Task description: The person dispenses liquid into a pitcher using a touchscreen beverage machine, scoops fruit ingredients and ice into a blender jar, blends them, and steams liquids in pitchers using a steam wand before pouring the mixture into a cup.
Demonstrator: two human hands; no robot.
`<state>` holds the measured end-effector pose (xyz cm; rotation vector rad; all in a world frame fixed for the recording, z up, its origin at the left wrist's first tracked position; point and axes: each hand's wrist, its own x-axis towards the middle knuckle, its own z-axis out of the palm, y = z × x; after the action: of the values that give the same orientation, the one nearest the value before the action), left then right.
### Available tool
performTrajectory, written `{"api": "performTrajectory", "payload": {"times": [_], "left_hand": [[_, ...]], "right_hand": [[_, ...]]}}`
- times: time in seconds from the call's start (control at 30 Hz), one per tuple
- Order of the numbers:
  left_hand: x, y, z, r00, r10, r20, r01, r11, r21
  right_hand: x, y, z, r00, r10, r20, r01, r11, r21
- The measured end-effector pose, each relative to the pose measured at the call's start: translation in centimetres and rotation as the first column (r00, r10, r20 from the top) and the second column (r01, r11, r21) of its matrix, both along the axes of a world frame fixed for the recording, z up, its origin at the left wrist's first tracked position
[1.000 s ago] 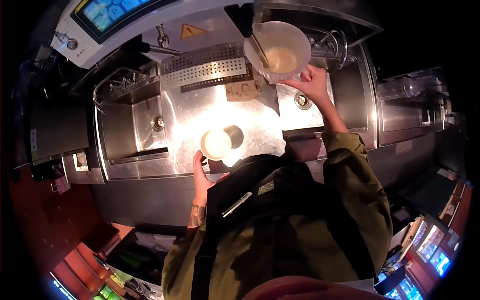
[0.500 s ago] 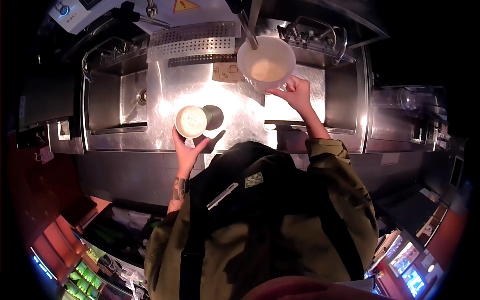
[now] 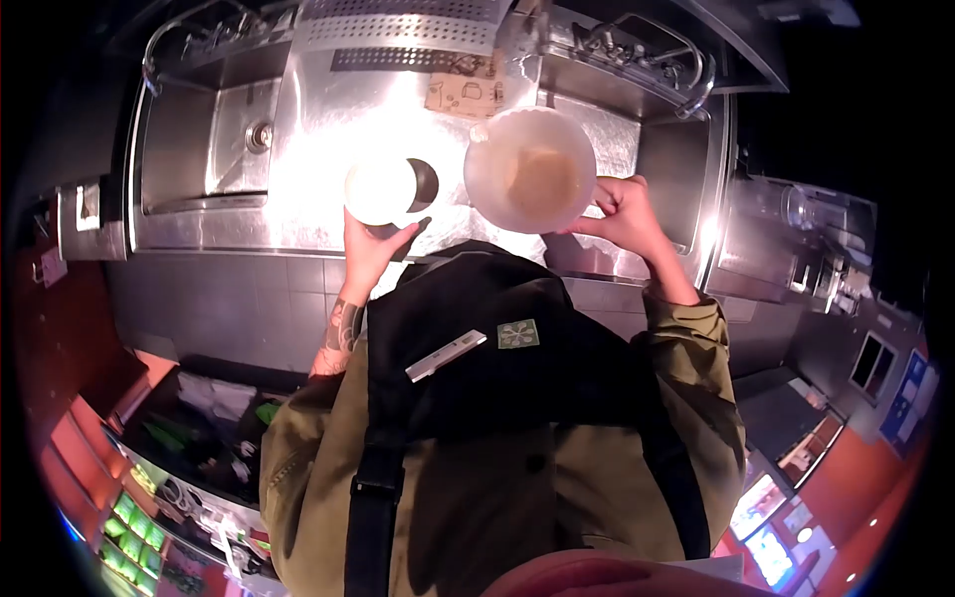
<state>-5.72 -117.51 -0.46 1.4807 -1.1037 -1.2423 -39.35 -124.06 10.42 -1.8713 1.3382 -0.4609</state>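
My left hand [image 3: 370, 249] is wrapped round a pale cup [image 3: 381, 191] over the steel counter. Glare washes out the inside of the cup, and a dark rounded shape shows just to its right. With its fingers closed at the right side, my right hand [image 3: 629, 219] grips a whitish translucent pitcher [image 3: 487, 187]. A beige layer is visible at the pitcher's bottom. The pitcher is to the right of the cup, with a gap between them.
One sink basin [image 3: 169, 164] lies at the left and another [image 3: 676, 164] at the right. A perforated steel plate [image 3: 398, 30] and a brown printed paper [image 3: 463, 95] are at the back of the counter [image 3: 318, 129]. Curved taps [image 3: 701, 85] stand behind the right basin.
My right hand has brought the pitcher away from the metal spout at the back, closer to my body. My left hand still holds the cup. The view has shifted.
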Motion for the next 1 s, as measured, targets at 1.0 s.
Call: {"api": "performTrajectory", "payload": {"times": [1.0], "left_hand": [[2.4,-2.7,-0.4,0.998,-0.057,0.026,0.061,0.975,-0.214]], "right_hand": [[12.4,-1.5,9.3,0.896,0.329,-0.298,-0.232,0.919,0.319]]}}
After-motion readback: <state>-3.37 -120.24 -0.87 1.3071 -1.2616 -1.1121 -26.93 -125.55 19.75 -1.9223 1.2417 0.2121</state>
